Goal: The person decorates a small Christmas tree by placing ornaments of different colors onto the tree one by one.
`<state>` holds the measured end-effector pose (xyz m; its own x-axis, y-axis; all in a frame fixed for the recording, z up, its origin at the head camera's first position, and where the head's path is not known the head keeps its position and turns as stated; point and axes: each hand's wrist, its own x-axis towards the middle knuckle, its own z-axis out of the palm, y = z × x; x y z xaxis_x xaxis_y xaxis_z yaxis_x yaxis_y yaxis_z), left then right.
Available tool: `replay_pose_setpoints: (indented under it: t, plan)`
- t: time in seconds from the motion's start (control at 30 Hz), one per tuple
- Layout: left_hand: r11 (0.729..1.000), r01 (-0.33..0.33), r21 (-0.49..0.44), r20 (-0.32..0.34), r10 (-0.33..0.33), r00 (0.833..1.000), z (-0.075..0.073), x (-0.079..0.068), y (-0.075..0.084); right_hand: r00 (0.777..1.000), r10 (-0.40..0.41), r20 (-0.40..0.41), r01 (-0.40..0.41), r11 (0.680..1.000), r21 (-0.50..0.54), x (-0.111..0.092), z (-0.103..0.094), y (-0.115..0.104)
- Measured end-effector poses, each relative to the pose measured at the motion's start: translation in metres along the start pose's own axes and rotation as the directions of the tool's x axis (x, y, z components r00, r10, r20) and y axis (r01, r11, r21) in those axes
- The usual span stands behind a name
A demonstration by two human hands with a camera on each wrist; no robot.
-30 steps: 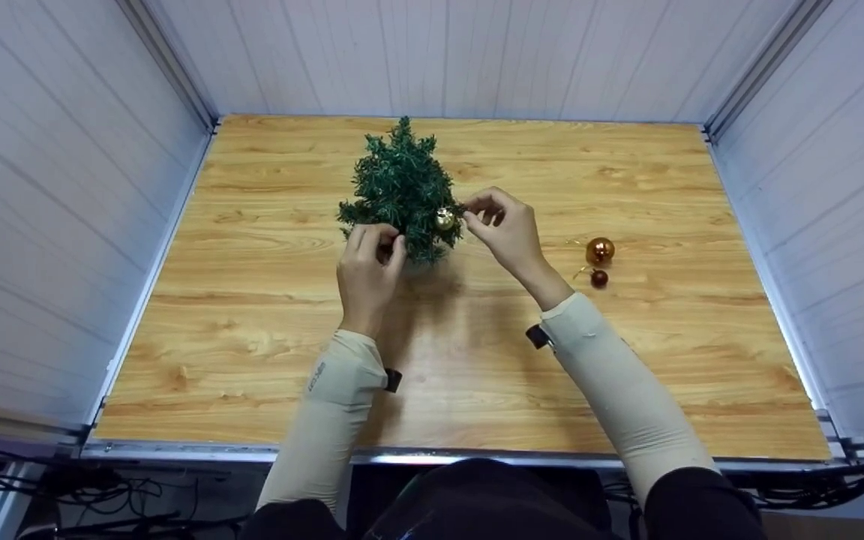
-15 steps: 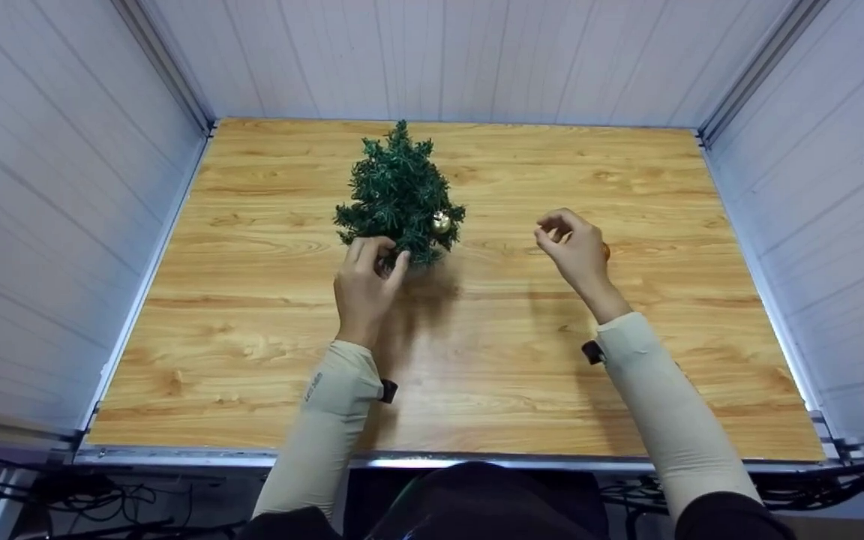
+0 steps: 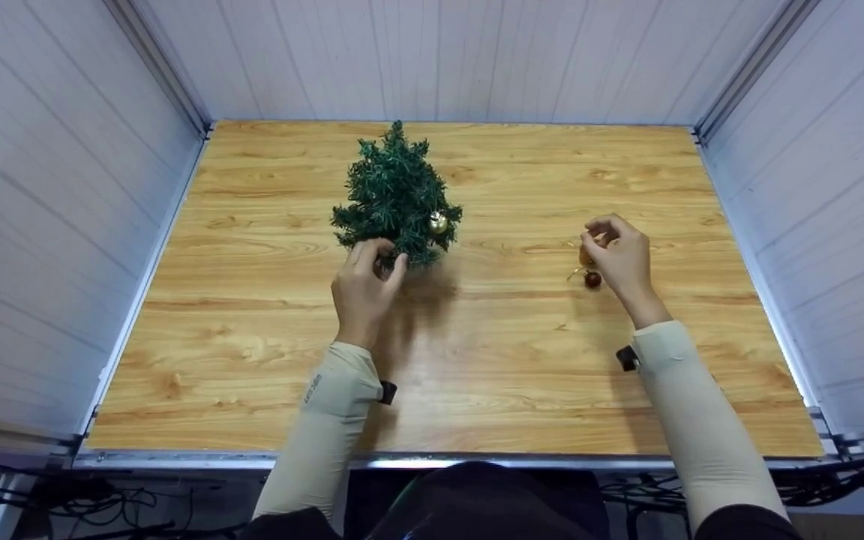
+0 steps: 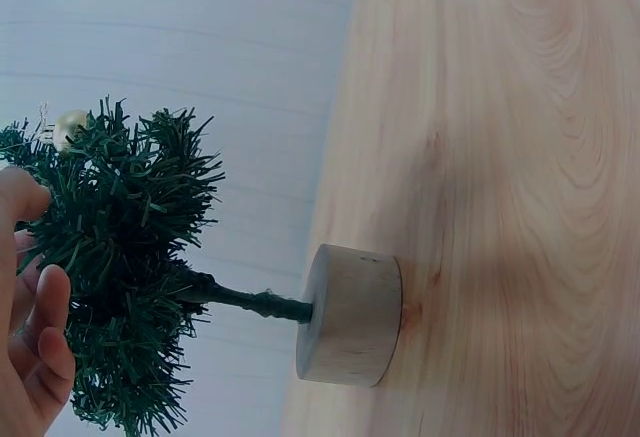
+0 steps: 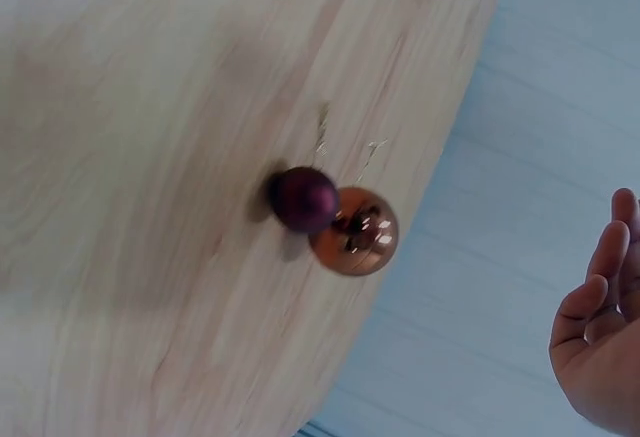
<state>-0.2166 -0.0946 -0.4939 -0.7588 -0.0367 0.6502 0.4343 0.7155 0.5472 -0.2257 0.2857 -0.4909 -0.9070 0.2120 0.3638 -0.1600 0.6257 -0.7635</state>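
Note:
A small green artificial Christmas tree [image 3: 398, 180] stands left of centre, upright on a round wooden base [image 4: 352, 317]. One gold bauble [image 3: 438, 223] hangs on its right side. My left hand [image 3: 361, 291] is at the lower front branches, its fingers loosely bent beside the needles with nothing seen between them. On the right, my right hand [image 3: 623, 261] hovers over two baubles, fingers relaxed and holding nothing. The larger, shiny copper bauble [image 5: 362, 242] is partly covered by that hand in the head view. Next to it lies a smaller dark red bauble [image 3: 592, 280]. Both have thin gold loops.
The wood-grain table [image 3: 477, 375] is closed in by white panel walls [image 3: 462, 60] at the back and sides. A metal edge runs along its front, with black cables [image 3: 87, 487] below it.
My right hand has left the branch by the gold bauble and moved right to the two loose baubles. The left hand has drawn back slightly and stays near the tree.

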Motion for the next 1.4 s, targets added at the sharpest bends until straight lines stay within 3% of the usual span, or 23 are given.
replay_pose_setpoints:
  t: [0.53,0.97,1.4]
  plan:
    - [1.0,0.008,0.013,-0.012,-0.008,1.0,-0.002,-0.001,-0.004,0.996,0.088,0.011,-0.086,0.988,-0.129,-0.015,-0.026,0.045]
    - [1.0,0.023,0.008,-0.012,-0.023,1.0,-0.002,-0.003,-0.005,0.977,0.157,0.141,-0.125,0.97,-0.208,-0.031,-0.014,0.064]
    - [1.0,0.009,0.016,-0.014,-0.009,1.0,-0.002,-0.005,-0.007,0.966,0.211,0.147,-0.148,0.924,-0.353,-0.039,0.0,0.072]
